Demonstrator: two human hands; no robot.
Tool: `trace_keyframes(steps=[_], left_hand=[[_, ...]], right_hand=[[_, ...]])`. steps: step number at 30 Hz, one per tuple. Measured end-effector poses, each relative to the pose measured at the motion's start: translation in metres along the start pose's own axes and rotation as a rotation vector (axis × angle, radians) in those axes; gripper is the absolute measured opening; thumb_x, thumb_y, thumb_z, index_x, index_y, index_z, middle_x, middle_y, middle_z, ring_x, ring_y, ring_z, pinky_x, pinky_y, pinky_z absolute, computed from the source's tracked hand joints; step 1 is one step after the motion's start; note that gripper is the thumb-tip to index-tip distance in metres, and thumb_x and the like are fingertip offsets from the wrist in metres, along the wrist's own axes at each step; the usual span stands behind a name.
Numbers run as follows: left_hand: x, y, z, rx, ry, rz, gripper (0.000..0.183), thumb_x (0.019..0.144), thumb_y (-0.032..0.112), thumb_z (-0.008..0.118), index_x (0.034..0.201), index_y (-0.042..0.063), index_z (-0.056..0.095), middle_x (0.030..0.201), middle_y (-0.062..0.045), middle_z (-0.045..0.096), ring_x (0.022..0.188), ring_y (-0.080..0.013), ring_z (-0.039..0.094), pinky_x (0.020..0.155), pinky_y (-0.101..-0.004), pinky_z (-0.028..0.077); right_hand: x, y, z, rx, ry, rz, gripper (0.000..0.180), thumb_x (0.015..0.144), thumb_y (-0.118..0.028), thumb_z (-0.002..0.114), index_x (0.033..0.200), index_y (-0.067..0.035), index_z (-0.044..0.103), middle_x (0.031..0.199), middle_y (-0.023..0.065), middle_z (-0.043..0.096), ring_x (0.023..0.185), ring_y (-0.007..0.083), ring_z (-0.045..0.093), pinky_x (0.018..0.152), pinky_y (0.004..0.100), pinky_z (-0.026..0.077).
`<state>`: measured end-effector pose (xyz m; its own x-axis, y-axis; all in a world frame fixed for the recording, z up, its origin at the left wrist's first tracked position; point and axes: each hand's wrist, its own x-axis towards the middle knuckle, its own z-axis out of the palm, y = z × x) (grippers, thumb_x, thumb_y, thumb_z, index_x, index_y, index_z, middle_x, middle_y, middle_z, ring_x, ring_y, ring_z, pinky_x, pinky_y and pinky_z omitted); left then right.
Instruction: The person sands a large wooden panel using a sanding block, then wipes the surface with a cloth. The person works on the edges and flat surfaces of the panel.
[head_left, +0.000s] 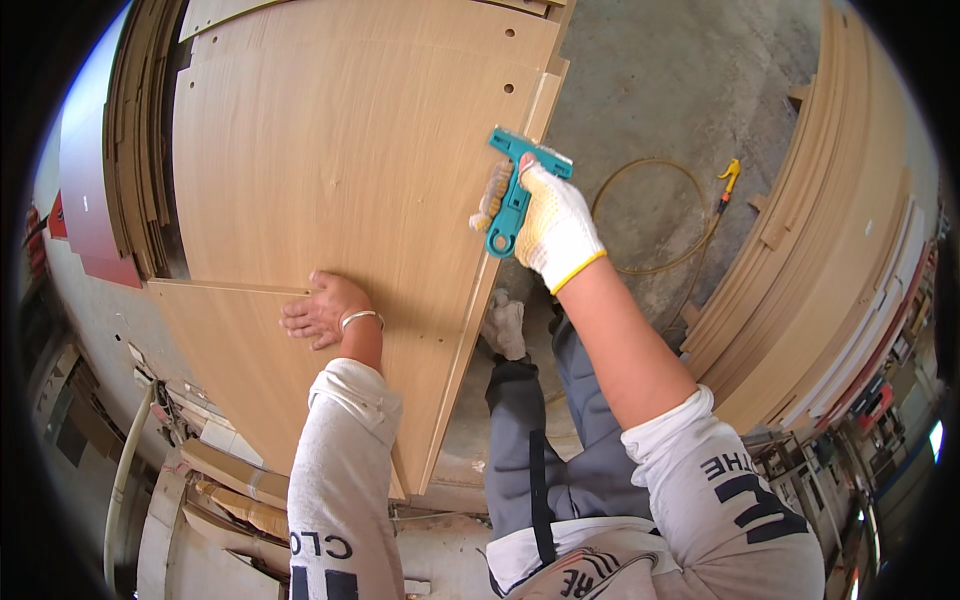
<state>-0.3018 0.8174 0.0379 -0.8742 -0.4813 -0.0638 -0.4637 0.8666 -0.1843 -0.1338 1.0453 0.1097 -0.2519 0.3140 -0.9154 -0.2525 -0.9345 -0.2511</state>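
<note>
My right hand (559, 221), in a white knitted work glove with a yellow cuff, grips a teal plastic scraper (512, 199) with a wide head. The tool is over the right edge of a stack of light wood-grain panels (337, 165); whether its blade touches them cannot be told. My bare left hand (326, 311), with a bangle at the wrist, rests with spread fingers on the panels, at the edge of a smaller wood-grain board (232, 330). Dark drilled holes show near the panel corners.
On the concrete floor (637, 90) right of the stack lies a coiled hose (652, 161) with a yellow air blow gun (731, 174). More stacked boards (814, 247) stand at the right. Narrow strips (139, 135) are piled at the left. Cardboard packages (232, 472) lie at lower left.
</note>
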Motion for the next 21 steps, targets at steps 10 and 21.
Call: trace_keyframes(steps=[10,21], left_hand=[[0.001,-0.002,0.003,-0.036,0.005,0.004,0.087,0.100,0.056,0.045,0.164,0.001,0.019,0.174,-0.019,0.013,0.161,-0.0386,0.011,0.124,-0.0643,0.014],[-0.002,-0.002,0.000,-0.058,0.012,0.014,0.087,0.101,0.055,0.045,0.164,0.001,0.019,0.174,-0.020,0.014,0.161,-0.0383,0.010,0.124,-0.0654,0.014]], right_hand=[[0.026,-0.044,0.014,0.016,-0.036,-0.009,0.028,0.109,-0.029,0.055,0.118,-0.002,0.055,0.090,0.0161,0.066,0.068,0.0367,0.067,0.066,0.0616,0.061],[0.033,-0.065,0.027,-0.030,0.018,-0.062,0.032,0.110,-0.031,0.053,0.124,-0.003,0.057,0.091,0.0147,0.067,0.070,0.0356,0.067,0.070,0.0585,0.061]])
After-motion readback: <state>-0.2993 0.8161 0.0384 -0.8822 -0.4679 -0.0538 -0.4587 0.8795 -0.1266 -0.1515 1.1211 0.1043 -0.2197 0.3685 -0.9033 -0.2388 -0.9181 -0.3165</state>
